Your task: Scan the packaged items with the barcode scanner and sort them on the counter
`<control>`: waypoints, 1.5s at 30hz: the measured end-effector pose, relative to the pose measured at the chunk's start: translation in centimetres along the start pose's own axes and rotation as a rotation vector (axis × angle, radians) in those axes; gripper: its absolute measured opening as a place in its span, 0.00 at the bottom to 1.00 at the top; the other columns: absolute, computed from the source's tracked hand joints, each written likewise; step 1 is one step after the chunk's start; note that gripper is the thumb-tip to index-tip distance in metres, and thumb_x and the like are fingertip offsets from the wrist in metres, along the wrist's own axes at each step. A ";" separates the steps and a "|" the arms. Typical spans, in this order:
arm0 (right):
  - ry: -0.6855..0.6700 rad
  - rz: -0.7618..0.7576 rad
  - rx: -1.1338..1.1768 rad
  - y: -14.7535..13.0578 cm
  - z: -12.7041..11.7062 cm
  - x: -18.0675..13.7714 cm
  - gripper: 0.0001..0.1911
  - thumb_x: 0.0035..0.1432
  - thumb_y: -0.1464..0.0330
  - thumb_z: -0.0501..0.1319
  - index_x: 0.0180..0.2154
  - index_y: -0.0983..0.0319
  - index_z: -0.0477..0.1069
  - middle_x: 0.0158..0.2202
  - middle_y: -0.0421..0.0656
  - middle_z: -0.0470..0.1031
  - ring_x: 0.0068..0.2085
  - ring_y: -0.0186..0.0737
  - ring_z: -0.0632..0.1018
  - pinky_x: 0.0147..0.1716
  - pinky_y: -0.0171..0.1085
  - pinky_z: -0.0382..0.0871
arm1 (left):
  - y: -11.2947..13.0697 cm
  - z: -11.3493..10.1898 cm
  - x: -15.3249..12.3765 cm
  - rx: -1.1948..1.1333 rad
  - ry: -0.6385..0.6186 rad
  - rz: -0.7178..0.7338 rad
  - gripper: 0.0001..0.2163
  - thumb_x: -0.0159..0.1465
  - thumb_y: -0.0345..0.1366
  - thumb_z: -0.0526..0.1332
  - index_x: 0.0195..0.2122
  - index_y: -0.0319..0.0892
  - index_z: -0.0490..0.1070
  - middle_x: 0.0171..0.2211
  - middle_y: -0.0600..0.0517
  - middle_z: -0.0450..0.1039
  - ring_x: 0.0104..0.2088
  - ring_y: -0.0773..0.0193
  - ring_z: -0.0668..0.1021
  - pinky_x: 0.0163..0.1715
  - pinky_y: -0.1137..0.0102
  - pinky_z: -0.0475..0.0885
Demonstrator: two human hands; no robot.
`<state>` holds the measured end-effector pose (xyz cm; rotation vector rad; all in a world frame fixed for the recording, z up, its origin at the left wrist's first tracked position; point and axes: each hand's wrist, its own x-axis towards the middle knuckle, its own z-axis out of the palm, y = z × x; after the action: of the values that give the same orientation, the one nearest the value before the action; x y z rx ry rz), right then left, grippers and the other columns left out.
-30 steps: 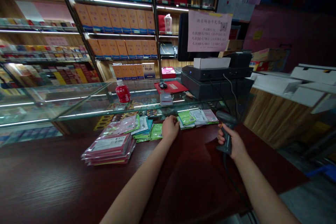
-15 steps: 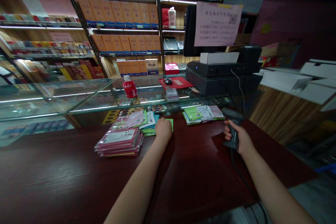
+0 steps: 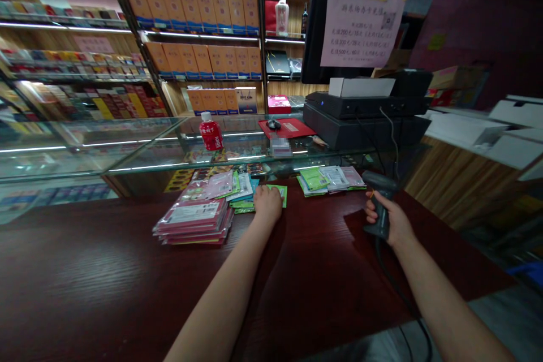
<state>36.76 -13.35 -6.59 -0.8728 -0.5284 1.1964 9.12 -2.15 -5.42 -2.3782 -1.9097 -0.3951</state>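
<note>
My left hand (image 3: 267,203) rests knuckles-up on a green packet (image 3: 280,193) lying on the dark red counter (image 3: 127,294), fingers curled over it. Left of it lies a fan of green and blue packets (image 3: 241,188) and a stack of pink packets (image 3: 193,220). My right hand (image 3: 392,220) grips the handle of a black barcode scanner (image 3: 380,191), its head pointing towards the left, its cable running down past my forearm. A small pile of green and pink packets (image 3: 331,179) lies between the two hands, further back.
A glass display case (image 3: 127,153) runs behind the counter, with a red-labelled bottle (image 3: 211,132), a mouse on a red pad (image 3: 285,126) and a black cash register (image 3: 365,116) with a pink notice (image 3: 360,28). Shelves of orange boxes (image 3: 203,11) fill the back wall.
My left hand moved left from the small right-hand pile to the fanned packets and now lies on a green one. The right hand kept hold of the scanner.
</note>
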 end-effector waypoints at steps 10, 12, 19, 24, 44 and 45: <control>-0.007 -0.004 -0.003 -0.1 0.1 0.0 0.13 0.44 0.64 0.70 0.32 0.62 0.72 0.19 0.35 0.66 0.17 0.27 0.64 0.12 0.27 0.60 | -0.6 -0.8 1.4 -0.356 -0.005 -0.153 0.27 0.53 0.28 0.65 0.54 0.33 0.60 0.48 0.34 0.66 0.43 0.52 0.76 0.42 0.66 0.66; 0.000 -0.010 0.004 -0.1 0.2 0.0 0.15 0.43 0.63 0.71 0.32 0.63 0.72 0.19 0.35 0.66 0.17 0.27 0.64 0.12 0.26 0.60 | -1.2 -0.7 2.2 -0.448 -0.051 -0.137 0.21 0.52 0.25 0.63 0.49 0.34 0.65 0.44 0.38 0.71 0.43 0.54 0.75 0.42 0.67 0.67; -0.004 -0.045 0.030 -0.3 0.6 -0.4 0.15 0.44 0.63 0.71 0.33 0.64 0.73 0.18 0.35 0.66 0.16 0.26 0.64 0.12 0.26 0.59 | -1.8 0.5 3.3 -0.904 -0.024 -0.170 0.05 0.51 0.28 0.62 0.23 0.40 0.65 0.21 0.55 0.67 0.25 0.66 0.71 0.27 0.73 0.64; -0.130 -0.066 0.028 -0.7 1.0 -1.0 0.14 0.50 0.61 0.68 0.36 0.63 0.73 0.19 0.35 0.65 0.16 0.25 0.63 0.13 0.25 0.58 | -0.1 1.0 2.7 -1.299 0.089 -0.150 0.06 0.50 0.31 0.63 0.24 0.40 0.64 0.19 0.59 0.63 0.21 0.71 0.67 0.23 0.76 0.60; -0.550 0.217 -0.312 0.1 1.0 -2.6 0.12 0.56 0.62 0.64 0.39 0.61 0.67 0.20 0.35 0.65 0.14 0.25 0.63 0.11 0.26 0.54 | 0.9 3.2 2.4 -1.356 0.451 -0.178 0.05 0.51 0.31 0.61 0.27 0.41 0.64 0.24 0.56 0.65 0.26 0.69 0.68 0.27 0.74 0.62; -0.549 0.216 -0.313 0.0 1.1 -2.6 0.12 0.56 0.62 0.64 0.39 0.61 0.67 0.20 0.35 0.65 0.14 0.25 0.63 0.11 0.26 0.54 | 0.9 3.2 2.4 -1.352 0.453 -0.181 0.05 0.51 0.31 0.61 0.27 0.41 0.64 0.23 0.57 0.65 0.26 0.69 0.68 0.27 0.74 0.62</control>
<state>35.11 -15.49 -5.77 -0.8751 -1.1100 1.5884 11.01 0.56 -7.87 -2.1289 -1.8073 -2.6159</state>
